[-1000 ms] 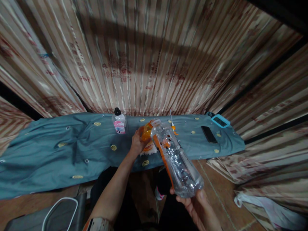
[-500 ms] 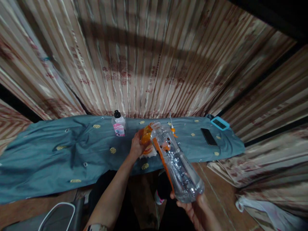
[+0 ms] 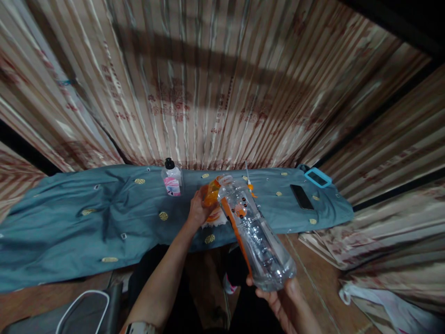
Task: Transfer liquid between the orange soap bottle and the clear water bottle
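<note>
My right hand (image 3: 283,297) is closed around the base of a large clear plastic bottle (image 3: 259,236) with an orange label strip. The bottle is tilted, its top end up and to the left. My left hand (image 3: 200,208) grips a translucent orange cup-like container (image 3: 211,192), which meets the bottle's top end; I cannot tell exactly how they join. Under them on the cloth lies a small white and orange packet (image 3: 215,217), partly hidden by my left hand and the bottle. Just behind the bottle is a thin white stick-like item with an orange part (image 3: 250,187).
Teal patterned cloth (image 3: 69,222) covers the long surface. A clear bottle with a black cap and pink label (image 3: 171,180) stands left. At the right lie a black phone (image 3: 301,197) and a blue-framed device (image 3: 317,177). Striped curtains (image 3: 208,93) hang behind and beside.
Almost nothing differs. Both hands keep their grip on the bottle and orange container, with only a very slight shift in the view.
</note>
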Demonstrator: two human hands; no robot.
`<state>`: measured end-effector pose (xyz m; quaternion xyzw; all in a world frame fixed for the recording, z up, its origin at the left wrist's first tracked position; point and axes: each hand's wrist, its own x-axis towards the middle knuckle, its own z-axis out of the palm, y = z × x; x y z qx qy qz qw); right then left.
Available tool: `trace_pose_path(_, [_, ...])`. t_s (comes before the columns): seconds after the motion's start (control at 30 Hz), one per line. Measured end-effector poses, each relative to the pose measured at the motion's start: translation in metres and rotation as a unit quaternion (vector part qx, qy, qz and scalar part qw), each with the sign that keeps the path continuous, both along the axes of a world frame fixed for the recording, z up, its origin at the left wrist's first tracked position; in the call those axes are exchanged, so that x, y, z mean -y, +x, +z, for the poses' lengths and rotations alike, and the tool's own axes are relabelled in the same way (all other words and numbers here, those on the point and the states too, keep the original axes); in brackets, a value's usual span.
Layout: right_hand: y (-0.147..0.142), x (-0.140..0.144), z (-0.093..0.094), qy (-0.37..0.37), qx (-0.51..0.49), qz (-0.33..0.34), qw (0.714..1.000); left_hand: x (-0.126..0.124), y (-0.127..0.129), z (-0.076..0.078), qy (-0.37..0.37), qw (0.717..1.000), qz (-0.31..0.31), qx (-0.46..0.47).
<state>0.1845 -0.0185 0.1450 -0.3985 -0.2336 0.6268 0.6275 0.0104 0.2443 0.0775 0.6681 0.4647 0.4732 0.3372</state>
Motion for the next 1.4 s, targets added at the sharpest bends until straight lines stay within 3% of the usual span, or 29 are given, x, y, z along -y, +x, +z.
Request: trace_pose_path(1.4, [-0.012, -0.004, 0.010, 0.006, -0.041, -0.007, 0.999, 0.002, -0.001, 0.004, -0.008, 1.000, -0.021, 0.002])
